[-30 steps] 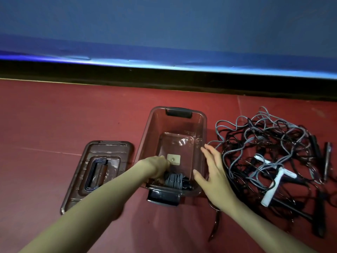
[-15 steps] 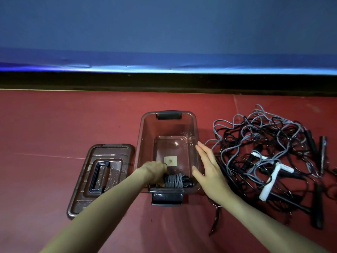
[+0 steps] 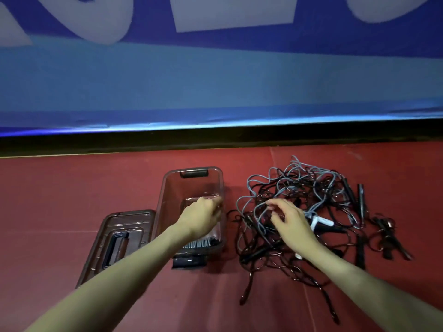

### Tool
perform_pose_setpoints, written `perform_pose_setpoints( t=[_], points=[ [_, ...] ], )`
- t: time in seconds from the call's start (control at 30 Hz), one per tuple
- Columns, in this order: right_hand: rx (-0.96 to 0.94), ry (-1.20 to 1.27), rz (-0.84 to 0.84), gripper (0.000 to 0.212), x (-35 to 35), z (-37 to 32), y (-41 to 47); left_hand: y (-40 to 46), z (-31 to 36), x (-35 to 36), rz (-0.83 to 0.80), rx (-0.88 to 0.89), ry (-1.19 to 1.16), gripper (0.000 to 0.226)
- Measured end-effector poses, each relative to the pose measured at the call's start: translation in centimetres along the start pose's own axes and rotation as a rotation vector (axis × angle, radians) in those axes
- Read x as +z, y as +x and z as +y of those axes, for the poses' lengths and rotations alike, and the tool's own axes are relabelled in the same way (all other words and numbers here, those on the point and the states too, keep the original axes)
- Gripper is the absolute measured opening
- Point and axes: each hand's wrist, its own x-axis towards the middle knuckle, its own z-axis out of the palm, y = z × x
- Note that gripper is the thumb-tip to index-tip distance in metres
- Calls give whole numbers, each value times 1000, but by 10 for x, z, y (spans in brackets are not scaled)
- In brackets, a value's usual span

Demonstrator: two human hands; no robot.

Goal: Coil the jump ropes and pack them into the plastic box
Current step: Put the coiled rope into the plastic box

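The clear brown plastic box (image 3: 161, 207) stands open on the red floor, with a coiled grey jump rope (image 3: 200, 243) lying at its near end. My left hand (image 3: 201, 218) hovers over the box above the coil, fingers loosely curled and holding nothing that I can see. To the right lies a tangle of grey and black jump ropes (image 3: 309, 185). My right hand (image 3: 291, 222) is over the tangle's left part, its bent fingertips touching a grey loop (image 3: 254, 207). A white handle (image 3: 322, 221) lies just right of that hand.
The box's lid (image 3: 115, 226) lies flat on the floor, touching the box's left side. Loose black handles (image 3: 361, 200) and a small dark bundle (image 3: 387, 238) lie at the pile's right. A black ledge and a blue wall close off the far side.
My left hand has let go of the coil and risen above the box. My right hand has moved from the box's right wall onto the tangle. The camera has tilted upward.
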Motion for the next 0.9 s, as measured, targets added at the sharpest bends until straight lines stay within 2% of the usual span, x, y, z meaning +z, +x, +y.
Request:
perform_pose_setpoints(
  t=[0.13, 0.27, 0.33, 0.5, 0.6, 0.73, 0.9],
  points=[
    [83, -2, 67, 20, -60, 18, -4, 9, 66, -5, -10, 136, 159, 19],
    [147, 8, 161, 20, -108, 41, -9, 22, 119, 9, 11, 206, 194, 22],
    [185, 6, 199, 21, -122, 54, -13, 30, 133, 23, 49, 180, 146, 21],
    [263, 9, 263, 22, -142, 88, -26, 43, 148, 78, 110, 122, -144, 15],
    [325, 20, 311, 21, -146, 109, -29, 44, 153, 112, 121, 98, -164, 11],
    [402, 82, 361, 22, -136, 131, -24, 48, 155, 144, 26, 82, -143, 14],
    [481, 126, 296, 24, -115, 152, -22, 57, 156, 173, -142, 80, 27, 29]
  ],
)
